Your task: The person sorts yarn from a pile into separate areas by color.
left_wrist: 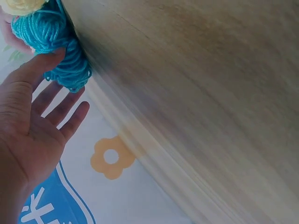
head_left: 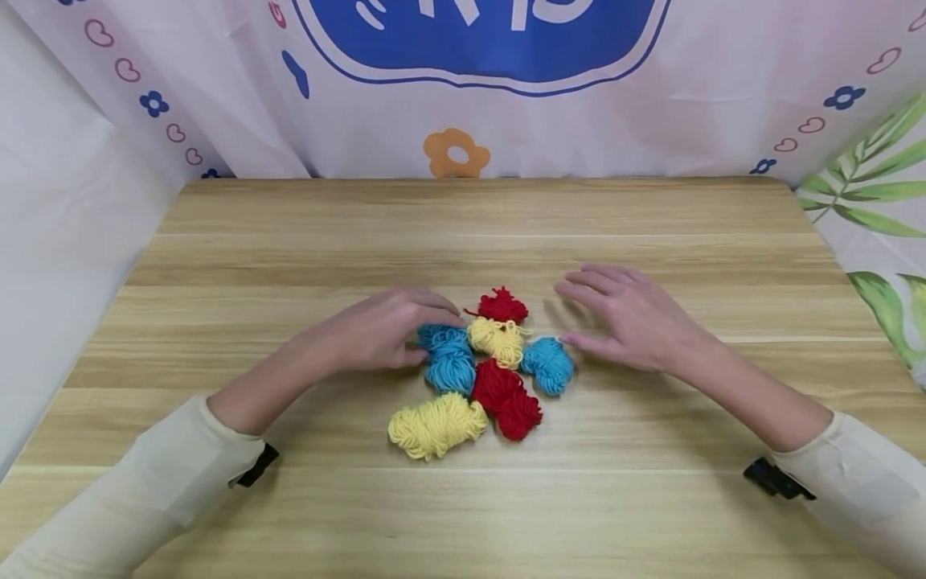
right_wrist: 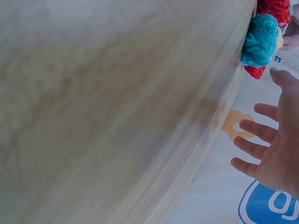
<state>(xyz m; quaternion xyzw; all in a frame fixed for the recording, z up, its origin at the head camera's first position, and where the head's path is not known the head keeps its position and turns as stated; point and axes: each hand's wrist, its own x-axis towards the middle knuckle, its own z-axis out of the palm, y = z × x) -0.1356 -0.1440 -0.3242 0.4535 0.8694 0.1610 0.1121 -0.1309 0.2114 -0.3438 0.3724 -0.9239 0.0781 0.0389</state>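
My left hand (head_left: 383,328) is at the left side of a larger blue yarn bundle (head_left: 450,358), its fingers extended along the far side and its thumb by the left edge. In the left wrist view the thumb overlaps this blue yarn (left_wrist: 49,35), and the fingers are loosely spread. To the right, my right hand (head_left: 628,320) is held with spread fingers, its thumb tip close to a smaller blue yarn bundle (head_left: 547,366). A yellow bundle (head_left: 497,341) lies between the two blue ones. Behind it is a small red bundle (head_left: 502,305); in front lies a longer red bundle (head_left: 508,400).
A thick yellow yarn bundle (head_left: 437,426) lies at the front left of the cluster. Everything rests on a wood-grain table (head_left: 463,515). A printed white curtain (head_left: 362,129) hangs behind the far edge, and a leaf-patterned cloth (head_left: 882,193) is at the right.
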